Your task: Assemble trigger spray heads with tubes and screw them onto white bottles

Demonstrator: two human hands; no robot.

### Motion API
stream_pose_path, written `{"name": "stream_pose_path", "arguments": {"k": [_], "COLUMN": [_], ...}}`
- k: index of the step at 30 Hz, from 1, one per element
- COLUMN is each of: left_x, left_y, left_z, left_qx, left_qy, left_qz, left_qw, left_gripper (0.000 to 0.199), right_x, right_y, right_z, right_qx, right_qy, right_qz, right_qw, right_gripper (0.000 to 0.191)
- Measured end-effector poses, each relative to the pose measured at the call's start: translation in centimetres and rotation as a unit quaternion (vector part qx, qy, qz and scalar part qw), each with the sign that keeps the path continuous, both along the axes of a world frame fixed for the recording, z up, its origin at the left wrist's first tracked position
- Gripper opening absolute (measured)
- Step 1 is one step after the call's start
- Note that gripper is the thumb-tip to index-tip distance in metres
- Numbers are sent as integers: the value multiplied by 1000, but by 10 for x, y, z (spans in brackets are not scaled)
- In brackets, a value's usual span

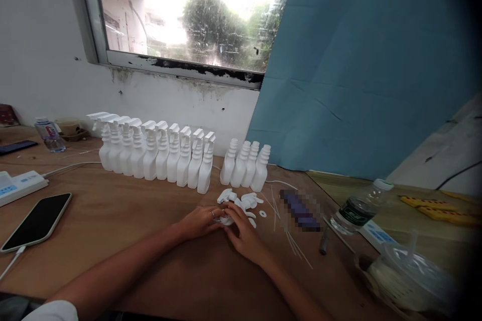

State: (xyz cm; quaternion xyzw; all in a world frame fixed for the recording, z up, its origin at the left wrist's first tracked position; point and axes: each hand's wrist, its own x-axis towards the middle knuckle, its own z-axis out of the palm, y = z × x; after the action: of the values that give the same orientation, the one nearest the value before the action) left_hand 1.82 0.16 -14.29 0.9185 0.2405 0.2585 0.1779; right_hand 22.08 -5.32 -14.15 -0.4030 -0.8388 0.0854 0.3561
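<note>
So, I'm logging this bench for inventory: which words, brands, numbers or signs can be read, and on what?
No text is readable with certainty.
Left drink bottle: label lettering too blurred.
Right drink bottle: pale marks on the dark green label, too blurred.
Left power strip: blue label, print too small.
Right power strip: same.
White spray bottles: no text visible.

We seem to be in a small, makeshift workshop: white spray bottles [161, 153] stand in a row on our brown tabletop [150, 230], with loose trigger parts [246, 201] and thin tubes [293, 246] near them, power strips [24, 183] at the sides, a stained white wall [181, 100] and a window [203, 15] with a flaking frame
</note>
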Motion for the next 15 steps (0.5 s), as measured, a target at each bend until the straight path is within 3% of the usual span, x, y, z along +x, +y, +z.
{"name": "stream_pose_path", "arguments": {"k": [2, 4, 5, 10, 12, 15], "left_x": [1, 1, 1, -2, -2, -2], "left_y": [0, -1, -1, -2, -2, -2], "left_z": [-1, -2, -3, -1, -1, 1], "left_qx": [-3, -3, -4, -27, -43, -49], "left_qy": [-2, 1, 4, 12, 7, -1], "left_qz": [12, 27, 33, 58, 63, 51], "left_qw": [1000, 1000, 999, 998, 997, 998], "left_gripper": [26, 24, 23, 30, 36, 35], "right_x": [12, 30, 41, 103, 118, 127], "right_y": [8, 18, 23, 33, 31, 29], "right_z": [5, 11, 14, 19, 14, 7], "right_qx": [-1, 12, 15, -37, -80, -134], "right_qy": [-4, -20, -27, -74, -100, -131], "right_qz": [-32, -141, -210, -410, -466, -501], "right_qw": [999, 990, 977, 908, 875, 845], "right_gripper": [33, 27, 27, 18, 16, 21]}}
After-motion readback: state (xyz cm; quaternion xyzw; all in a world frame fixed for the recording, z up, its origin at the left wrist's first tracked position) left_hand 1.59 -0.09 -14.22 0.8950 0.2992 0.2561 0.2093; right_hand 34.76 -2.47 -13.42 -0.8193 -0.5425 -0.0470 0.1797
